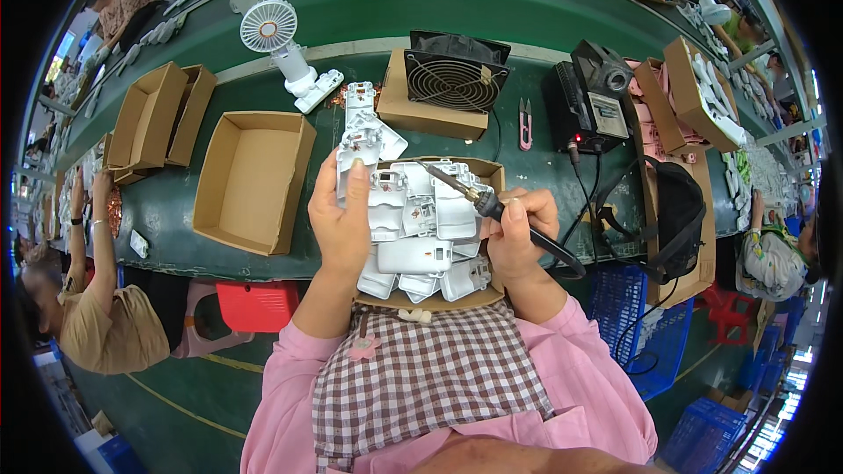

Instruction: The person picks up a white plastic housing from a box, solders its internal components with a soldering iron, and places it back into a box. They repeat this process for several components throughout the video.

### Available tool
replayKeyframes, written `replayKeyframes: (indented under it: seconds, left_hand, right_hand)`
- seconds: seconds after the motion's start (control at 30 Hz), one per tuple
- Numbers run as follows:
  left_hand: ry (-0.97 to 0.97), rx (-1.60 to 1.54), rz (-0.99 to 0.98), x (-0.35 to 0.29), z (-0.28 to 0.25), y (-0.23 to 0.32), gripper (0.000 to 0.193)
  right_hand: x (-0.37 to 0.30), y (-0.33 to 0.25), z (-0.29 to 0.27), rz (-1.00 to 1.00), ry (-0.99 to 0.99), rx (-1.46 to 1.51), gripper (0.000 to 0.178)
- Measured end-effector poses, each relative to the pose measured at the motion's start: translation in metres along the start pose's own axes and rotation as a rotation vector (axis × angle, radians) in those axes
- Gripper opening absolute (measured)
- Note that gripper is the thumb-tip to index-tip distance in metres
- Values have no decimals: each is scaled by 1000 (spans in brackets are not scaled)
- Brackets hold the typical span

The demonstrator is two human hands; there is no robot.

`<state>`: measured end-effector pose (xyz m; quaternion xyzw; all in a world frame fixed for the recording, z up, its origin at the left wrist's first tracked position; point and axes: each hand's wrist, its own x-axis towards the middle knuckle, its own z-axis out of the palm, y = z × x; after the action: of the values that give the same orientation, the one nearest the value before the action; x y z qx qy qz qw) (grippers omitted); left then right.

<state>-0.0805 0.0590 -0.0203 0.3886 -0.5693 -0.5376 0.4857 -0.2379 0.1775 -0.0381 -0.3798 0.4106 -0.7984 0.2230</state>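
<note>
My right hand [523,233] is closed round a soldering iron [479,199], its tip pointing up and left over a cardboard box [498,177] filled with white plastic housings [413,256]. Between the thumb and fingers of my left hand [341,219] is a white plastic housing [356,147], held at the box's far left corner. More white housings [359,98] lie just beyond it on the bench. Iron tip and held housing are apart. Small reddish metal parts show inside some housings.
An open cardboard box [250,180] stands to the left. Beyond are a small white fan [270,28] and a black fan [455,72]. Pink snips [525,127] and a black soldering station [590,105] sit right, its cable trailing. Another person [110,316] works at far left.
</note>
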Motion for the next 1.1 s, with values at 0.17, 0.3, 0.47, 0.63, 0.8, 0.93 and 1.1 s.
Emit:
replayKeyframes:
  seconds: [0.17, 0.3, 0.47, 0.63, 0.8, 0.93, 1.1]
  left_hand:
    - [-162, -25, -44, -4, 7, 4, 19]
    - [-263, -117, -224, -7, 13, 8, 16]
    - [-220, -92, -176, -10, 15, 7, 16]
    - [-189, -60, -112, -11, 17, 6, 15]
    - [-170, -52, -85, -12, 18, 7, 18]
    - [-172, -48, -77, -12, 18, 8, 18]
    - [-172, -58, -100, -10, 18, 6, 18]
  right_hand:
    - [-2, 0, 1, -45, -10, 27, 15]
    - [-4, 2, 0, -81, -23, -32, 12]
    - [-3, 3, 1, -52, -50, -195, 13]
    - [-3, 3, 0, -9, -51, -188, 13]
    - [-1, 1, 4, -8, -48, -211, 16]
    - [1, 0, 5, -2, -48, -211, 16]
    - [2, -1, 6, 23, -50, -241, 16]
